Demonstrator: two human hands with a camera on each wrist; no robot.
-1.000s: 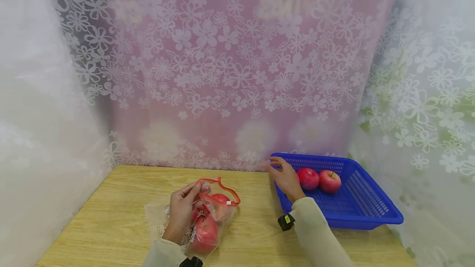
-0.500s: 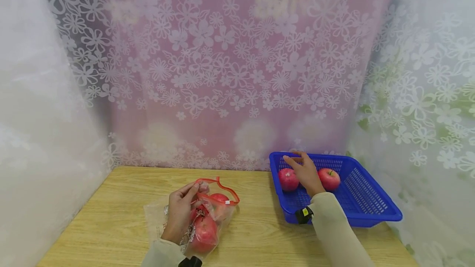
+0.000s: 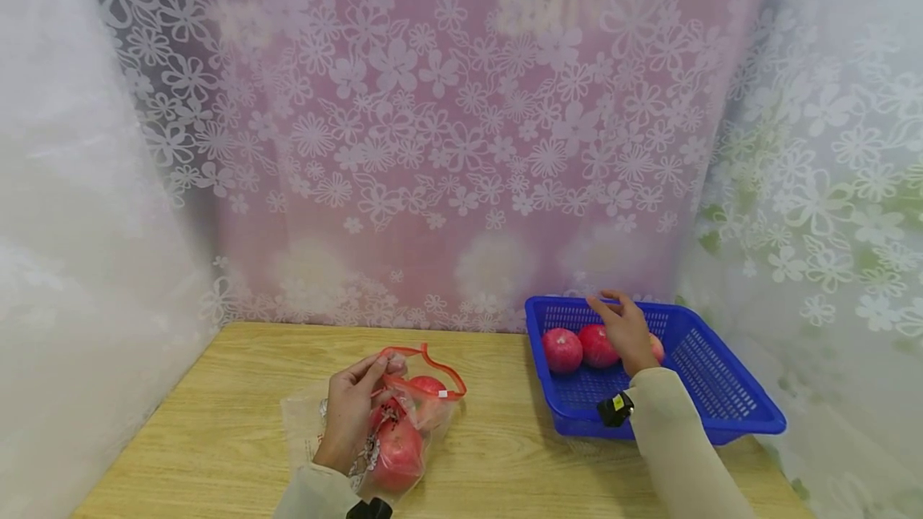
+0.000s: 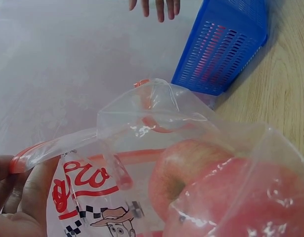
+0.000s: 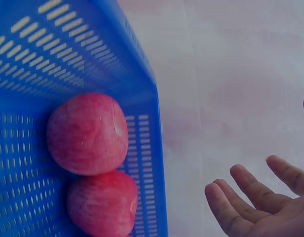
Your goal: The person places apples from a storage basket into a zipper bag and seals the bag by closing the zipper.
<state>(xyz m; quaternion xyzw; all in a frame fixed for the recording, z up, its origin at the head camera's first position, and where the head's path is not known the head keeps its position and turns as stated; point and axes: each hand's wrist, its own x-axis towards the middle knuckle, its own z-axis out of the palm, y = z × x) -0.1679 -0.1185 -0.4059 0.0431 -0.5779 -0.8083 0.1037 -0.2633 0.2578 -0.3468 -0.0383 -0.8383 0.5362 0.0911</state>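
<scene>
Left hand (image 3: 346, 416): pinches the red-edged mouth of the clear bag (image 4: 100, 178)
Bagged apples (image 4: 191, 165): toward the left edge of the table (image 3: 238, 391)
Right hand (image 3: 626, 333): empty, fingers spread, over the blue basket (image 3: 721, 363)
Basket apples (image 3: 562, 351): three, near the basket's back edge

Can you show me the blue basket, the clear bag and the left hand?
Blue basket (image 3: 721, 367), head view: its slotted side wall.
Clear bag (image 4: 87, 178), left wrist view: its red lettering.
Left hand (image 3: 348, 413), head view: its back.

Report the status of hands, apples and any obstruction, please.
Left hand pinching clear bag, apples inside. Right hand empty over blue basket. Three basket apples, one partly hidden. No obstruction visible.
</scene>
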